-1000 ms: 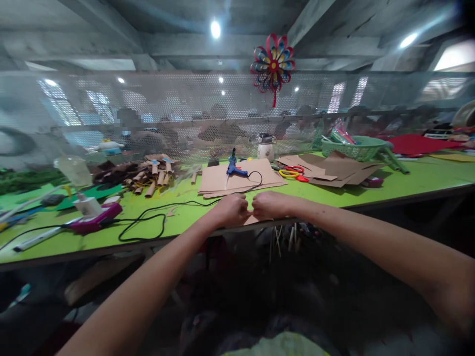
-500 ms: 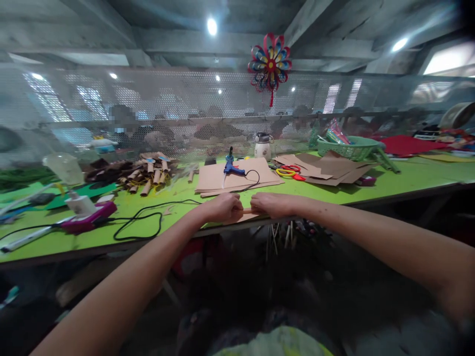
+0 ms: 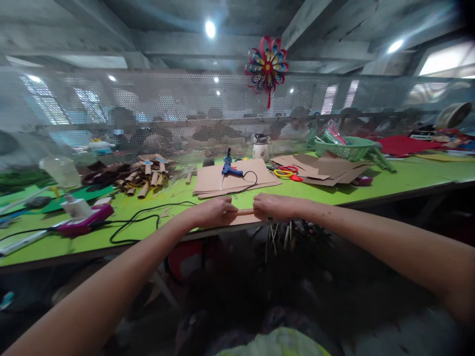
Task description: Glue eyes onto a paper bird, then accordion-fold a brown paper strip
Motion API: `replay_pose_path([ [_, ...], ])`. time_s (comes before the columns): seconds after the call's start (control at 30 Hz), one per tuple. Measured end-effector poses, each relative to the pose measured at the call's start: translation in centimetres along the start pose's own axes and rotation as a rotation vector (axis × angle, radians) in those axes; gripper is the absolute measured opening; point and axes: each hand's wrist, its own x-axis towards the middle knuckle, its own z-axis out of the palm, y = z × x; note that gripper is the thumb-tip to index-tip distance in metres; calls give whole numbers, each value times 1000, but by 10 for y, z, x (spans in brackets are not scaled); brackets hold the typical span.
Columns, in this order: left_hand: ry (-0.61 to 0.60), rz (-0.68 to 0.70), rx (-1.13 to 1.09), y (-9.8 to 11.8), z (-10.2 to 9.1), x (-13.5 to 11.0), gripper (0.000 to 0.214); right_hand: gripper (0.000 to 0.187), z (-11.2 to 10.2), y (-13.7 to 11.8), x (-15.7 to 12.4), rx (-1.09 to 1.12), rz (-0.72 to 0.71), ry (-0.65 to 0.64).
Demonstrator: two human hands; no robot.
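At the table's front edge lies a piece of brown paper point(image 3: 243, 217), its far edge rolled into a narrow tube. My left hand point(image 3: 213, 211) presses with bent fingers on the left end of the roll. On its right end my right hand point(image 3: 272, 206) is closed, fingers curled over the paper. Just beyond the hands, a blue glue gun point(image 3: 231, 169) rests on a stack of brown paper sheets point(image 3: 208, 182). Scissors with yellow and red handles point(image 3: 284, 173) lie to the right of that stack.
Left on the green table point(image 3: 178, 225) are a purple power strip point(image 3: 87, 220), a black cable point(image 3: 137, 217) and a pile of brown paper tubes point(image 3: 148, 178). Farther right are loose brown sheets point(image 3: 334, 170) and a green basket point(image 3: 345, 147). A perforated screen point(image 3: 208, 94) stands behind.
My hands have moved apart along the paper roll, the left one shifting left. More of the roll and flat paper shows between them. The view has shifted slightly.
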Motion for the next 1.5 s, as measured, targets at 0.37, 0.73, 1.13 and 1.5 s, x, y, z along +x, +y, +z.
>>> replay_pose_path([
  [0.37,-38,-108,-18,-16,-4,-18,26,6,9,6,3,-92,-22,47],
  [0.73,138,-291,3,7,7,3,25,6,10,0,5,-87,66,33],
  [1.13,278,-185,-16,5,35,1,23,30,0,7,-13,142,40,6],
  [1.5,250,-249,-147,7,28,0,18,27,16,-3,-8,68,69,153],
])
